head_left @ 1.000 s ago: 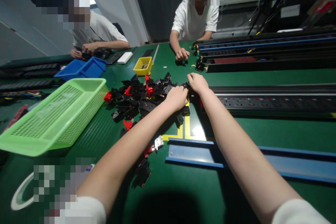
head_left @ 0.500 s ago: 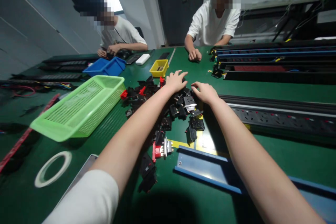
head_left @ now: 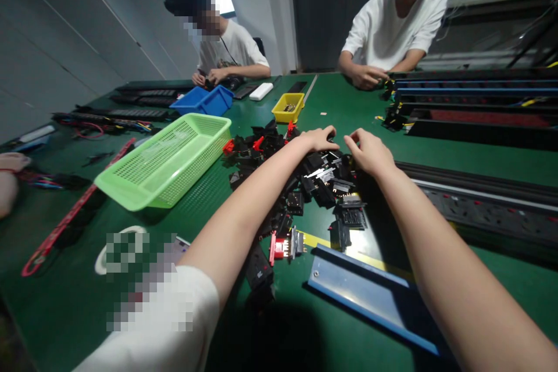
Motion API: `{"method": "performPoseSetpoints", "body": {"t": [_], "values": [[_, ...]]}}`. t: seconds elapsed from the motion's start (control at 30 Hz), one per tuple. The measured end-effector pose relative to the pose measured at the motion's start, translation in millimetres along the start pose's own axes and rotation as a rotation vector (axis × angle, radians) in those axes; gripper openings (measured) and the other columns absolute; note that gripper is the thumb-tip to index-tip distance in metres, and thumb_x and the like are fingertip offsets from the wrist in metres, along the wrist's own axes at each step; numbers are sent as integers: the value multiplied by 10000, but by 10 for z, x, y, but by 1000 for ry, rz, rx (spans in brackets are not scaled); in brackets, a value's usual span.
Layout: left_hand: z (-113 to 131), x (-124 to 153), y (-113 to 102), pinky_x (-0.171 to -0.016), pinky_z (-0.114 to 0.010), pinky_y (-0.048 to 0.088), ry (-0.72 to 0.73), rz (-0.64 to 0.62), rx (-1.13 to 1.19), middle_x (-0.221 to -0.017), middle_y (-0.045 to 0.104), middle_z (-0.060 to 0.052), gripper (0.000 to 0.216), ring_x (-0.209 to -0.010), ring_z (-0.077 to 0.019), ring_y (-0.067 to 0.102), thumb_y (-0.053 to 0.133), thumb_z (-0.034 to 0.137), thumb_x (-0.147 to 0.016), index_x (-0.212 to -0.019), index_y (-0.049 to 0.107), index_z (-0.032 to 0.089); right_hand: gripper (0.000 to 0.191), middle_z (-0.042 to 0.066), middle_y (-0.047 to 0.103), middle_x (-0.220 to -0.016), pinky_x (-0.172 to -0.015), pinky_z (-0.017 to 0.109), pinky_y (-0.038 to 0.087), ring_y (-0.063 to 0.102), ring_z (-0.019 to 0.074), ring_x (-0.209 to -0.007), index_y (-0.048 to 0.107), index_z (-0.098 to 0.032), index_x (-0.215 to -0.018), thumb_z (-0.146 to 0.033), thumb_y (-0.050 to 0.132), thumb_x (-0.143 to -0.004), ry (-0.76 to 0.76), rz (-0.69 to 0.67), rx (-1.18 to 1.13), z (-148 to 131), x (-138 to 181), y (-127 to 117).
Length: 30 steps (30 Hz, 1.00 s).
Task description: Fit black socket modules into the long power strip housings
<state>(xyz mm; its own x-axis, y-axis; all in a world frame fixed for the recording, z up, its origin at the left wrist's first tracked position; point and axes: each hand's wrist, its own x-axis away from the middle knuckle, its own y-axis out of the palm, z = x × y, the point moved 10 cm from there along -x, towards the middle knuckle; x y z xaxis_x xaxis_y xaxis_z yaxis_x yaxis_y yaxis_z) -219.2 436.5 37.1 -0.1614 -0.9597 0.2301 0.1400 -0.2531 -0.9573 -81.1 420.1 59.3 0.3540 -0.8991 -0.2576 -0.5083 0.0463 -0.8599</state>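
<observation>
A heap of small black plastic socket-like pieces [head_left: 320, 177], some with metal pins, lies on the green table between my arms. My left hand [head_left: 320, 139] reaches over the far side of the heap, its fingers bent and apart above a dark piece. To its right, my right hand [head_left: 370, 151] hovers at the heap's edge with thumb and fingers curved and a gap between them. I see nothing held in it. Several red pieces [head_left: 258, 143] lie in the heap's far left part. A red piece with pins [head_left: 279, 248] sits nearer to me beside a grey one.
A green perforated basket [head_left: 174, 180] stands left, with blue bins [head_left: 204, 102] and a yellow tray [head_left: 288, 107] behind. A blue metal channel [head_left: 357, 285] lies front right, long socket strips [head_left: 475, 203] farther right. Two co-workers [head_left: 235, 49] sit across the table.
The view has swung left, so the scene sits farther right. My left hand's spread fingers have bent down, and some pieces near my hands have shifted. The right co-worker's hands have come together.
</observation>
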Motion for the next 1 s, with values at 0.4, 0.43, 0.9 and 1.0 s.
{"method": "performPoseSetpoints", "body": {"t": [0.4,0.43,0.9,1.0], "values": [[162,526,142,-1008,-532,417,56,-92,-134,-1348,554,-189,670,-1204,-379,587,337,699,-883,-1394,428,276,800,106,488,-1508,-1165,417,334,437,269,-1409,509,-184,-1443,-708,137,-966,-104,-187,-190,-78,9,268],[188,595,147,-1017,-536,406,70,-105,-144,-1348,559,-191,662,-1210,-377,583,319,691,-896,-1402,428,277,817,97,508,-1492,-1148,425,355,456,280,-1395,530,-205,-1430,-725,116,-956,-95,-211,-178,-76,19,278],[-937,436,-534,-1108,-603,262,-218,234,-176,-1523,406,-142,637,-1397,-406,374,332,655,-915,-1465,384,337,902,140,739,-1120,-963,429,464,656,339,-1118,776,-257,-1084,-769,54,-909,-79,-403,-7,-184,92,355],[-1180,196,-336,-1086,-630,299,-249,118,-132,-1518,432,-143,793,-1348,-433,437,391,769,-814,-1488,374,351,901,127,738,-1134,-958,408,469,660,323,-1107,771,-254,-1091,-766,51,-911,-85,-410,14,-202,97,353]]}}
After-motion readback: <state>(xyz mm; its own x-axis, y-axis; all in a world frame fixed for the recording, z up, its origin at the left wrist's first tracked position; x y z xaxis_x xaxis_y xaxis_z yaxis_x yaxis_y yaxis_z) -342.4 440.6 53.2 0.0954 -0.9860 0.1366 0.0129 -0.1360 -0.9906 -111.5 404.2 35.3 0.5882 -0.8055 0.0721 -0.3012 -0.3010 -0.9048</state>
